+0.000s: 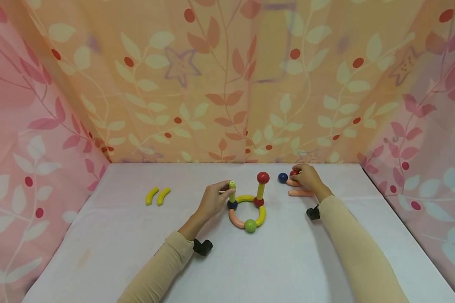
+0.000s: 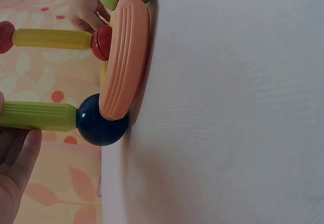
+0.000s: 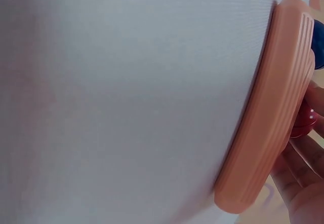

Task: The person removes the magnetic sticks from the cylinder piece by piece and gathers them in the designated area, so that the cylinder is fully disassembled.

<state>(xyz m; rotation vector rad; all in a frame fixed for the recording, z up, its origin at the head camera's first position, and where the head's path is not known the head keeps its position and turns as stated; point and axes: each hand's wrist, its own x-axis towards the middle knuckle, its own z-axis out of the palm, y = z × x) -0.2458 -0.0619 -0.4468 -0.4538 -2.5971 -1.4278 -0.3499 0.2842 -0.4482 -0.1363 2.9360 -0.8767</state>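
Observation:
My left hand (image 1: pixel 211 201) pinches a light green stick (image 1: pixel 232 194), which stands upright on a dark blue ball (image 2: pixel 98 125). That ball belongs to a ring of curved pieces and balls: an orange curved piece (image 2: pixel 126 57), a green ball (image 1: pixel 250 226), yellow curved pieces (image 1: pixel 262 216) and a red ball (image 1: pixel 258 202). From this red ball rises a yellow stick (image 1: pixel 260 191) topped by a larger red ball (image 1: pixel 263 177). At the back right, my right hand (image 1: pixel 310 177) grips another red ball (image 3: pixel 302 121), partly hidden by the fingers.
Near the right hand lie a second blue ball (image 1: pixel 282 178), an orange curved piece (image 1: pixel 293 182) and a long orange piece (image 1: pixel 299 193). Two yellow curved pieces (image 1: pixel 151 196) lie on the left of the white table (image 1: pixel 110 235). Patterned curtains (image 1: pixel 227 84) surround the table's back and sides.

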